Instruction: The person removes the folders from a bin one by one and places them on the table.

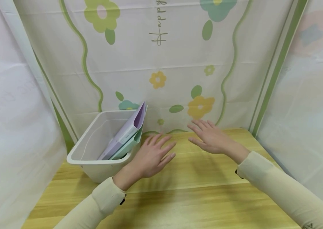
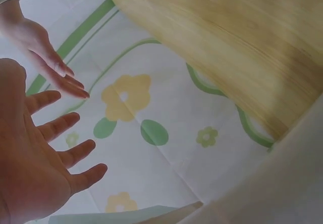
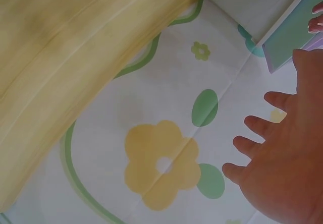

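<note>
My left hand point(image 1: 152, 157) hovers over the table with its fingers spread, just right of a white plastic tub point(image 1: 92, 161). Nothing is in its grasp; the left wrist view shows the bare palm point(image 2: 35, 168). Across from it, my right hand point(image 1: 211, 138) is held in the air with straight fingers, also holding nothing. Inside the tub, a purple folder point(image 1: 124, 132) leans against the right rim, its upper end sticking out above. A mint green folder point(image 1: 128, 147) lies under it at the same slant. The right wrist view catches the green folder's edge point(image 3: 287, 37).
The wooden table point(image 1: 201, 203) runs back to a white cloth point(image 1: 132, 57) printed with flowers. Cloth panels also hang at the left point(image 1: 12, 127) and right point(image 1: 307, 127) sides. The tub stands at the table's back left.
</note>
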A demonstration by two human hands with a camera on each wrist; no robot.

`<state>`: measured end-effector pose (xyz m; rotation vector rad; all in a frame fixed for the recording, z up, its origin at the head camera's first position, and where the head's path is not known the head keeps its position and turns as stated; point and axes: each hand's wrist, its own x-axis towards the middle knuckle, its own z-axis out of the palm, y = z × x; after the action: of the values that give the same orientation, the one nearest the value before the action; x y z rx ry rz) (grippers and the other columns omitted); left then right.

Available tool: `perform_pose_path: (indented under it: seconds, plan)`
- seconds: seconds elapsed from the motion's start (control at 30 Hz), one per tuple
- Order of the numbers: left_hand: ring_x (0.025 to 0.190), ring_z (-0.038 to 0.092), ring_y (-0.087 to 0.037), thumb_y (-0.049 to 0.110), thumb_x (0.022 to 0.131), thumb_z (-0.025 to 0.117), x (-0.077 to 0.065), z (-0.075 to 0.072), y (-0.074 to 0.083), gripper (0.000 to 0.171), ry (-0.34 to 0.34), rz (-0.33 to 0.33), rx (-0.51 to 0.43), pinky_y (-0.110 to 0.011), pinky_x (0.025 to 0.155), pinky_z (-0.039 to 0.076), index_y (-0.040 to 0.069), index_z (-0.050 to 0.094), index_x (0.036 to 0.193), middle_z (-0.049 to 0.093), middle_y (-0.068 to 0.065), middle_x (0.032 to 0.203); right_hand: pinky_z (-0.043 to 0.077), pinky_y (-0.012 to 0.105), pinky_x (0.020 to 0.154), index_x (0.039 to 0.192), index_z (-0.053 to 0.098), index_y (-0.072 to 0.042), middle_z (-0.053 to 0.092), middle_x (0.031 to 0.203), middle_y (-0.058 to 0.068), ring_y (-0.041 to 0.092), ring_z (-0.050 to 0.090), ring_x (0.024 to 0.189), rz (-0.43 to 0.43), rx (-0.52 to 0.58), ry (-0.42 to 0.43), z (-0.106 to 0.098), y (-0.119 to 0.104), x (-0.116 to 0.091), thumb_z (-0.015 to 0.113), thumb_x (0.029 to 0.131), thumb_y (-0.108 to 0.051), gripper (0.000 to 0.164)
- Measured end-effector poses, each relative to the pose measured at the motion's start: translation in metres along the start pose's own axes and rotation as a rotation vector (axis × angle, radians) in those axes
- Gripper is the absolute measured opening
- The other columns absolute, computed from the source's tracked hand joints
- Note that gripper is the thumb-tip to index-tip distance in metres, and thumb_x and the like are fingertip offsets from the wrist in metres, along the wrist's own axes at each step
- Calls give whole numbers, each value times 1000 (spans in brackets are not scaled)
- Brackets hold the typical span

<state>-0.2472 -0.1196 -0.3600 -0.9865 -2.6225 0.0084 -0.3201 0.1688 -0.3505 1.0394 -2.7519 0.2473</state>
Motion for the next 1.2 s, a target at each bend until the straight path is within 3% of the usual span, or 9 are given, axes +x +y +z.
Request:
perform_pose_path:
  seconds: [0.2,0.7,1.2]
  plan:
    - [143,41,-37,51,109,32,-9,-1,-1,53,22,8,-29,-58,112,34,24,52,150,46,-6,155,17,63,119,158,35,-9,28,165,18,43,26,151,-12,5,13,3,-2,1,46,107,-49,65]
    - [135,51,-31,51,109,35,-22,-1,1,52,-1,-18,-48,-53,105,44,23,55,148,52,-4,151,27,61,116,152,45,-8,41,157,17,39,39,145,-36,44,45,1,-14,1,51,106,-47,60]
    - [115,64,-20,44,106,50,-40,-9,-4,38,170,43,-33,-43,92,54,19,68,129,65,3,128,41,56,109,147,52,-9,52,149,10,34,51,136,-39,156,55,-1,-32,8,51,106,-46,55]
